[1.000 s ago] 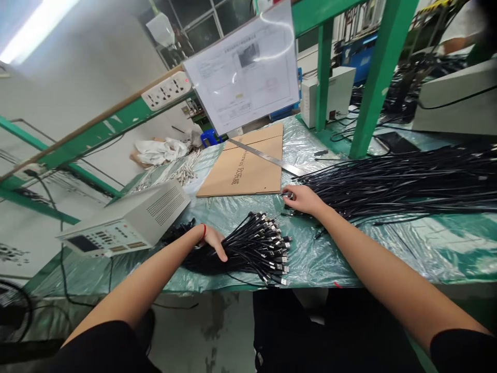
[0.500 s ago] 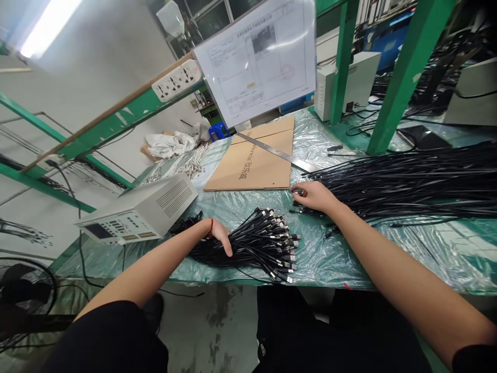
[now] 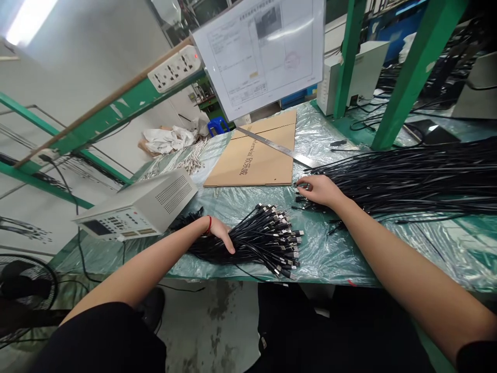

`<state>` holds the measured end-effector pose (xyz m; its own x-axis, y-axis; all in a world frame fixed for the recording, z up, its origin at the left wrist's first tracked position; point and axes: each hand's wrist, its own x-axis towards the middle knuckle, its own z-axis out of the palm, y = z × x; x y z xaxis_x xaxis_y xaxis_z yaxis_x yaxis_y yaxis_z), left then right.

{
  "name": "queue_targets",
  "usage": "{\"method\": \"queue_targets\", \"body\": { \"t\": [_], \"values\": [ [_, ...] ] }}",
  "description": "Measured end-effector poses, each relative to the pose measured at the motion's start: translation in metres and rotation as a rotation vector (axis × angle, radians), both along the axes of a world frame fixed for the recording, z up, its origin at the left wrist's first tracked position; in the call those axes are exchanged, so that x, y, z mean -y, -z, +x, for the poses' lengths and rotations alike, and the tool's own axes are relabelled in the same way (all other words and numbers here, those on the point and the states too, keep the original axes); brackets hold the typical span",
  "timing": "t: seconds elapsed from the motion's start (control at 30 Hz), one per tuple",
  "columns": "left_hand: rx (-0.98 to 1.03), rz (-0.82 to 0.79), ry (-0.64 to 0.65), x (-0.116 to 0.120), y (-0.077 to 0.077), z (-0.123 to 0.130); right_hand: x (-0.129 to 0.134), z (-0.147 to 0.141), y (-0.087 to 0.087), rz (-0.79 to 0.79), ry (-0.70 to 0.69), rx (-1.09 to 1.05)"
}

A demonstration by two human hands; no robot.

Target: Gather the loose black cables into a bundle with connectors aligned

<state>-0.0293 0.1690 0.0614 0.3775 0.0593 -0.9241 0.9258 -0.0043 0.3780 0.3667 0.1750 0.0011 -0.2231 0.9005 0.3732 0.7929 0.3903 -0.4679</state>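
Note:
My left hand (image 3: 219,233), with a red band at the wrist, grips a thick bundle of black cables (image 3: 256,243) whose metal plug ends fan out toward the table's near edge. My right hand (image 3: 320,189) rests at the left tip of a long spread of loose black cables (image 3: 407,178), its fingers closed on the plug ends of a cable or two there. Both lie on a green table covered with clear plastic sheet (image 3: 349,254).
A grey tester box (image 3: 143,204) stands left of the bundle. A flat cardboard sheet (image 3: 256,158) with a steel ruler (image 3: 275,147) lies behind. A hanging laminated sheet (image 3: 264,52), a power strip (image 3: 176,67), green frame posts (image 3: 415,72) and a floor fan (image 3: 23,290) surround the spot.
The view has shifted slightly. My right hand stays at the tip of the loose cables, and my left hand keeps its hold on the bundle.

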Motion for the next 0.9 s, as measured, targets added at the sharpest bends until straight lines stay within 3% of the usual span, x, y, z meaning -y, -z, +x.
{"method": "queue_targets", "body": {
  "t": [0.3,0.5,0.7,0.8,0.9],
  "values": [
    [-0.032,-0.09,-0.053,0.0,0.004,0.0,-0.003,0.003,0.0,0.018,-0.008,-0.156],
    [-0.036,-0.087,-0.053,-0.001,0.012,-0.003,0.007,-0.002,-0.025,0.061,-0.006,-0.471],
    [-0.016,-0.037,-0.06,0.002,0.015,-0.005,0.044,-0.045,-0.051,0.061,-0.076,-0.659],
    [0.005,-0.012,-0.08,0.005,0.016,-0.006,0.071,-0.058,-0.044,0.055,-0.027,-0.634],
    [0.007,0.005,-0.086,0.007,0.017,-0.006,0.094,-0.053,-0.028,0.081,0.112,-0.53]
  ]
}}
